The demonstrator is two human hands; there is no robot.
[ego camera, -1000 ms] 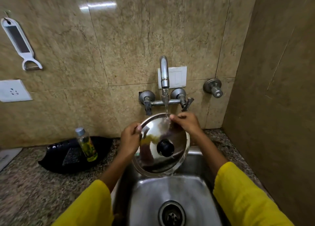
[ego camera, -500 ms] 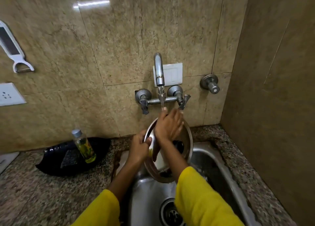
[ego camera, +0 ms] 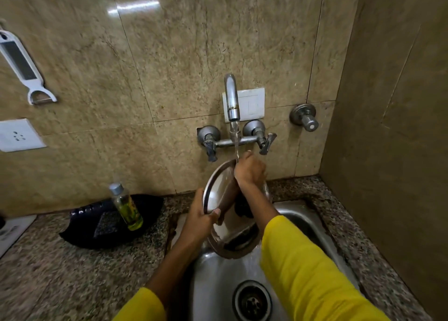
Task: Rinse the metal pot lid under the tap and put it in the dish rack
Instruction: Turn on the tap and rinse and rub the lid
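Mid-rinse: my left hand (ego camera: 202, 221) grips the metal pot lid (ego camera: 219, 194) by its rim, tilted over the sink (ego camera: 312, 219) w/ tap (ego camera: 231, 97) water hitting it, my right hand (ego camera: 249, 170) rubs its top edge, rack step not yet done, no rack in view.

- Water runs from a wall tap (ego camera: 232, 100) onto a metal pot lid (ego camera: 219, 194) held tilted over a steel sink (ego camera: 218, 284).
- The left hand (ego camera: 198, 221) grips its rim; the right hand (ego camera: 249, 170) presses its upper face.
- 1 bottle (ego camera: 126, 207) stands nearby.

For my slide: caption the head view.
Left hand holds metal lid under running tap; right hand rubs it.
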